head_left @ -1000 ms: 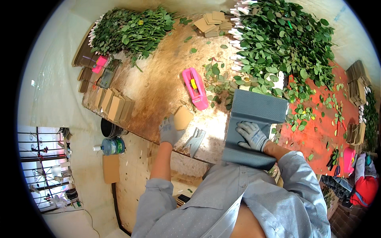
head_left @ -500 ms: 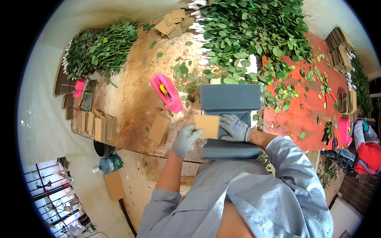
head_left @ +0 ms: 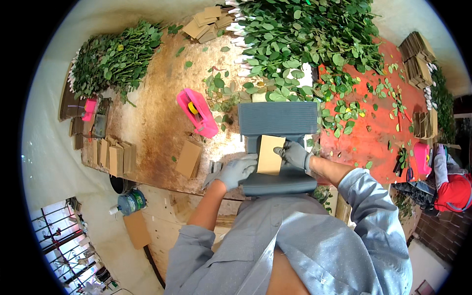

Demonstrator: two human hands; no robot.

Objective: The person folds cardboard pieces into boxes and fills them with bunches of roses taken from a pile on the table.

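Observation:
In front of me stands a dark blue-grey ribbed stand with a recessed middle. My right hand, in a grey glove, pinches the right side of a rectangular cardboard piece, which is upright over that middle. My left hand, gloved too, rests at the stand's left edge, fingers stretched toward the cardboard and just short of it. A small grey object, its kind unclear, shows beside the left wrist. On the table to the left lies another cardboard stack.
A pink tape dispenser sits on the worn table. Leafy stems are heaped at the back, with another bundle far left. Cardboard pieces stand at the left edge. Loose leaves cover the red surface. Another person is at far right.
The cardboard piece has passed from my left hand to my right and moved right over the stand, turning upright. My left hand has let go and moved slightly right. The view has shifted a little.

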